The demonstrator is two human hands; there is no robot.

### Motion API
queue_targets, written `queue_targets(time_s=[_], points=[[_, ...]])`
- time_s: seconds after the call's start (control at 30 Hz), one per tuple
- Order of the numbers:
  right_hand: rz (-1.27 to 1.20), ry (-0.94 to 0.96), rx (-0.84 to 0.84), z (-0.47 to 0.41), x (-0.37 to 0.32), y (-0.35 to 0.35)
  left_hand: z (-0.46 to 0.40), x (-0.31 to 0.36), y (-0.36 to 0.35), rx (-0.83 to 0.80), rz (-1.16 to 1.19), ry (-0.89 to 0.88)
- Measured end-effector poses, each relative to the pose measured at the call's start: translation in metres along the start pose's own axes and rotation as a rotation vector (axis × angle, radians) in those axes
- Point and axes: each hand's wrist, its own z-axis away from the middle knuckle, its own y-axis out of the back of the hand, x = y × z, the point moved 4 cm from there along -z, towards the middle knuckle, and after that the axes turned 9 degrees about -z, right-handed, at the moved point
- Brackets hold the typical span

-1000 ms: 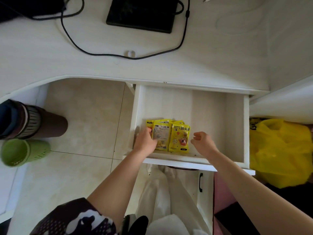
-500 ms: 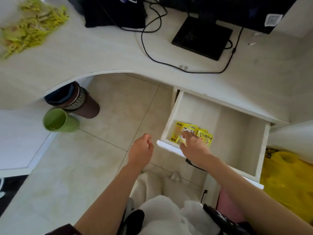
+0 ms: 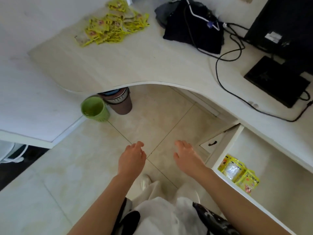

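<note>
Both hands hang in the air over the tiled floor and hold nothing. My left hand [image 3: 133, 156] has loosely curled fingers. My right hand [image 3: 186, 154] has relaxed, spread fingers. To the right, the open white drawer [image 3: 225, 150] holds a small stack of yellow packets [image 3: 238, 173] near its front left corner. A large pile of the same yellow packets [image 3: 111, 24] lies on the white desk [image 3: 135, 65] at the far left.
A green bin [image 3: 94, 107] and a brown bin [image 3: 122, 102] stand on the floor under the desk. A black bag [image 3: 193, 26], black cables [image 3: 225, 68] and a monitor base [image 3: 276, 80] sit on the desk to the right. My legs in white trousers are below.
Both hands have left the drawer and its packets and moved left over the floor. The view has swung left and up, bringing the packet pile on the desk into sight.
</note>
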Motion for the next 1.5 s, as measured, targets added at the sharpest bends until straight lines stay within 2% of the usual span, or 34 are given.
queue_targets(time_s=[0.4, 0.63, 1.0, 1.23, 1.5], points=[[0.05, 0.149, 0.046, -0.106, -0.126, 0.017, -0.102, -0.095, 0.068, 0.064, -0.043, 0.092], [0.084, 0.218, 0.07, -0.197, -0.17, 0.059, -0.186, -0.109, 0.105, 0.124, -0.034, 0.162], [0.198, 0.329, -0.031, -0.331, -0.231, 0.126, -0.29, -0.127, 0.141, 0.166, 0.041, 0.301], [0.196, 0.326, -0.034, -0.401, -0.269, 0.14, -0.358, -0.168, 0.162, 0.145, 0.053, 0.334], [0.134, 0.274, 0.007, -0.46, -0.314, 0.14, -0.44, -0.223, 0.194, 0.026, 0.042, 0.33]])
